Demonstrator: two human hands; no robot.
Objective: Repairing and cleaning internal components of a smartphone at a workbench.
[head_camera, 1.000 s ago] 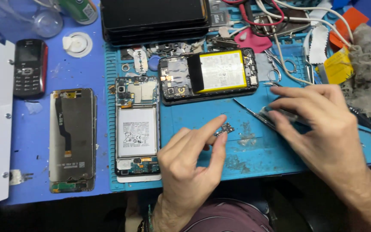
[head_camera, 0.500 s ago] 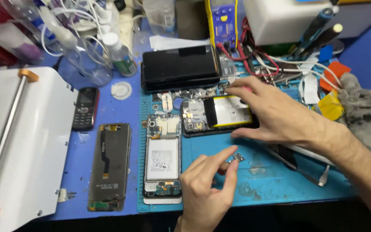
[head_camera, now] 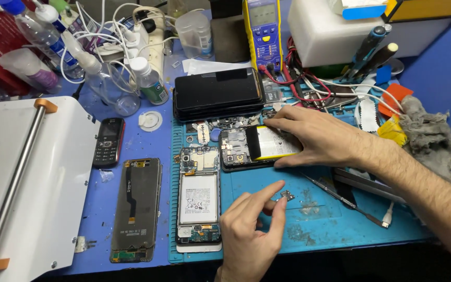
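Resting right hand (head_camera: 322, 140): flat, fingers spread, on the opened phone (head_camera: 259, 148), centre frame.
Left hand (head_camera: 249, 235): pinching a small metal part (head_camera: 287, 196) on the blue mat (head_camera: 314, 219).

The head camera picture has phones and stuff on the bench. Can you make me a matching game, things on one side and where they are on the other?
Things:
1. Small metal part
2. Opened phone with yellow battery
3. Old keypad phone
4. Grey rag

Places:
A. far right of the bench
B. under the right hand
C. at the fingertips of the left hand
D. on the blue bench, left of the blue mat

Pairs: 1-C, 2-B, 3-D, 4-A
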